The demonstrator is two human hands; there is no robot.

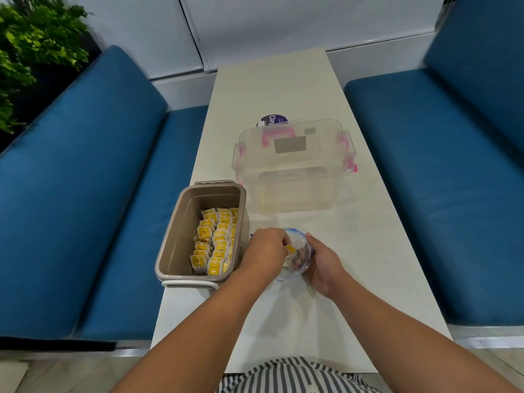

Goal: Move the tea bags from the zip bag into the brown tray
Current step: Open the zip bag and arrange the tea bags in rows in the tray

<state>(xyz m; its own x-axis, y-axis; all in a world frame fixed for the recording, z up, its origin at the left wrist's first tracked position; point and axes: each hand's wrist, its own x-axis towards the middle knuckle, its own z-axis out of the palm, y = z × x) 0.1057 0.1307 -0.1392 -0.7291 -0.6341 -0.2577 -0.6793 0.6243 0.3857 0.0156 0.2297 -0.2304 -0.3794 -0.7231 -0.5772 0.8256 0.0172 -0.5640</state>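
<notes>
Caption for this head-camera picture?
Left hand pinches a yellow-tagged tea bag from the clear zip bag held by the right hand, beside the brown plastic tray.

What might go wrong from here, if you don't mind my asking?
The left hand pinches a tea bag at the mouth of the zip bag, which the right hand holds; its string may snag others and spill them. The brown tray sits at the left edge of the table, so a nudge might tip it off.

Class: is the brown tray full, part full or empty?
Part full: tea bags line the right side of the brown tray; its left side shows bare floor.
</notes>
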